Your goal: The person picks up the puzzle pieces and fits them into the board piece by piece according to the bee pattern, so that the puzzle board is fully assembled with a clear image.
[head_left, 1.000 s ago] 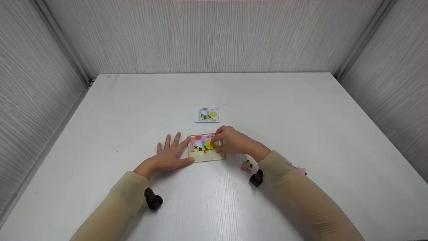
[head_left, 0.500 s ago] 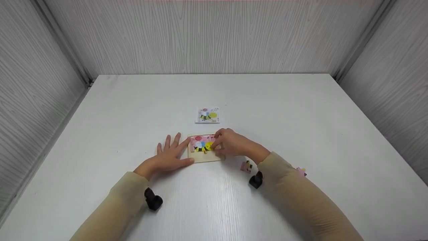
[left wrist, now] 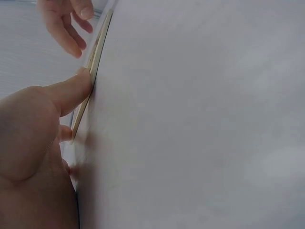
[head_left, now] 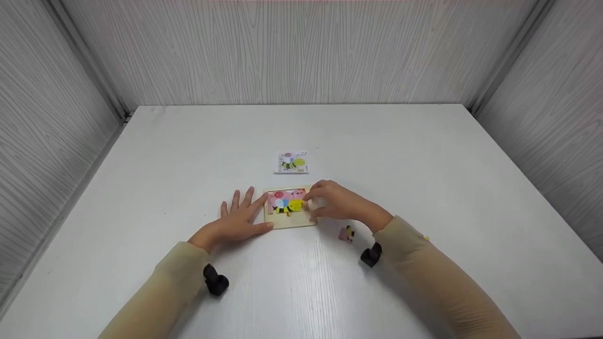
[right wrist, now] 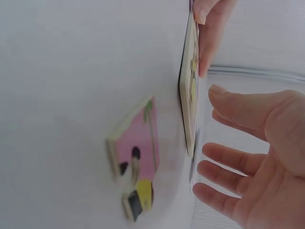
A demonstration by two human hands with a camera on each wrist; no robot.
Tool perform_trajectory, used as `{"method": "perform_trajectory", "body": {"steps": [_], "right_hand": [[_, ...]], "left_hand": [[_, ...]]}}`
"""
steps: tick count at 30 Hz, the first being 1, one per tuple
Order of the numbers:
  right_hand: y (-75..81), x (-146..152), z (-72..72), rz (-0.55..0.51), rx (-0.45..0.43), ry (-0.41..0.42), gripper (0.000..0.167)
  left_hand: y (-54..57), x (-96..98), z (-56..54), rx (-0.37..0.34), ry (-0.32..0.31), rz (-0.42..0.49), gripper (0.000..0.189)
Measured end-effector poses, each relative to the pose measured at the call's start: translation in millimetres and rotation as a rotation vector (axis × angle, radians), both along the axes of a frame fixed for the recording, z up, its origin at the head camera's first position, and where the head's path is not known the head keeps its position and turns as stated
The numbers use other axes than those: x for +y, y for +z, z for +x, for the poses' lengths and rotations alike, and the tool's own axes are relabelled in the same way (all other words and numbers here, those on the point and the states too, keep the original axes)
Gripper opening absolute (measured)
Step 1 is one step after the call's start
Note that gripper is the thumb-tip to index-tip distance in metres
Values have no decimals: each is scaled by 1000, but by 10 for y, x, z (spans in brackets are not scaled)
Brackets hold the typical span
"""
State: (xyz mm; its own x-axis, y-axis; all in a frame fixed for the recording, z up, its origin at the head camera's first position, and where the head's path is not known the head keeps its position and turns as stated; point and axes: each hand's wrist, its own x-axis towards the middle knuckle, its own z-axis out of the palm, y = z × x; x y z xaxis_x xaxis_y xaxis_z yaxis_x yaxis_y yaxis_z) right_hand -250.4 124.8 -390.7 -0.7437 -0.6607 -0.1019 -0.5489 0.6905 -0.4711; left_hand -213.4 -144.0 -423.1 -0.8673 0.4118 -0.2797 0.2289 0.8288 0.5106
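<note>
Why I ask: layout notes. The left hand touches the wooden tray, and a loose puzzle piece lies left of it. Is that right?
The side is wrong: the head view shows the loose puzzle piece to the right of the wooden tray, which the left hand does touch.

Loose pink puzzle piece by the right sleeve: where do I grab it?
Probably best to pinch two opposite edges of the piece's pink part with thumb and finger, coming from above. The piece looks thin and flat on the table, and nothing touches its edges. Its yellow-and-black tab is narrower, so likely a fiddlier hold.
</note>
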Motion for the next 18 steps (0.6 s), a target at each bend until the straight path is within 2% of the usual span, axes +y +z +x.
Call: {"method": "perform_trajectory", "body": {"steps": [5,11,18], "right_hand": [[11,108,32,-14,12,-3,35],[22,239,91,-3,8,-50,35],[27,411,209,-5,7,-84,34]], "left_hand": [[-14,-15,2,18,-4,14,82],[-15,-23,-6,20,-11,14,83],[-23,-10,-6,23,-12,11,83]]}}
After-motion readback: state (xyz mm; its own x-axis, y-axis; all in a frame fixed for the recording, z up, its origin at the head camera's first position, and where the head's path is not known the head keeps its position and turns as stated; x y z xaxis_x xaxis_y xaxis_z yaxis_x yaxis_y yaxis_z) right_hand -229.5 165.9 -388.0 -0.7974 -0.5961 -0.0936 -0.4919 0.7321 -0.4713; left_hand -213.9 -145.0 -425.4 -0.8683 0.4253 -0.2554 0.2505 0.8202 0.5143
